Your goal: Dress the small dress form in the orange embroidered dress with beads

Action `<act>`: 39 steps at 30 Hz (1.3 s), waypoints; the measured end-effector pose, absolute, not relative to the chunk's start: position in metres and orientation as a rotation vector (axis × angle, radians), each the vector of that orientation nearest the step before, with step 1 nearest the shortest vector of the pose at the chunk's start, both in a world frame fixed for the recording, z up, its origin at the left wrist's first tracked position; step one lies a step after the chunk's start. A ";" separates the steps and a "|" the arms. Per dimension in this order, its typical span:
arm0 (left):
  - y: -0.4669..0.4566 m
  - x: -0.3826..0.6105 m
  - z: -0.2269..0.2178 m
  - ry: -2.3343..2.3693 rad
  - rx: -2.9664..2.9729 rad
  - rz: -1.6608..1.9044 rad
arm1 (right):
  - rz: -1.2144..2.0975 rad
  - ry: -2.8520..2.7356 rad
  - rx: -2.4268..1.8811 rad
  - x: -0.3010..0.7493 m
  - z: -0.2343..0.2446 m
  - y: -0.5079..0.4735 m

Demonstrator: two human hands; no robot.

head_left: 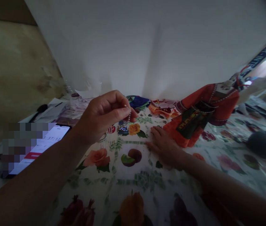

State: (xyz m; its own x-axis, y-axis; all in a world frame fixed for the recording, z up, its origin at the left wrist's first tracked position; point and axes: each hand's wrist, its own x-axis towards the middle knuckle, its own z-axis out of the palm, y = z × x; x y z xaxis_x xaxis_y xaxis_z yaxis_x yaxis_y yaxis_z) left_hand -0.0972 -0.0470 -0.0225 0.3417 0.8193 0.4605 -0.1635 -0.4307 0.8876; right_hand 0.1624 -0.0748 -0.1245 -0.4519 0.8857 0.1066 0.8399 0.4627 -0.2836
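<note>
Spreading across the view, a floral cloth (137, 179) carries an orange embroidered garment (208, 106) and a phone (53, 147). The right hand (163, 146) lies flat on the cloth just beside the garment, fingers slightly spread. The left hand (104, 116) is raised above the cloth, its fingers pinching a strand of pale beads (129, 117) over a glittering blue cluster (122, 128).

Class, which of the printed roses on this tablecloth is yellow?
The yellow-orange rose on the tablecloth, beside the left hand; the larger rose nearer the viewer is salmon pink.
</note>
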 end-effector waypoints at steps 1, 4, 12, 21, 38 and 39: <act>-0.048 -0.097 -0.022 0.605 1.640 1.265 | 0.281 -2.479 -1.530 0.160 -0.125 -0.073; -0.050 -0.097 -0.021 0.610 1.655 1.260 | 0.282 -2.500 -1.605 0.153 -0.130 -0.081; -0.054 -0.095 -0.015 0.575 1.665 1.248 | 0.257 -2.503 -1.422 0.146 -0.137 -0.092; -0.058 -0.097 -0.011 0.581 1.738 1.239 | 0.095 -2.504 -1.430 0.179 -0.154 -0.044; -0.062 -0.098 -0.005 0.636 1.788 1.234 | 0.097 -2.659 -1.150 0.135 -0.130 -0.077; -0.062 -0.099 -0.004 0.640 1.795 1.237 | 0.081 -2.678 -1.157 0.140 -0.129 -0.074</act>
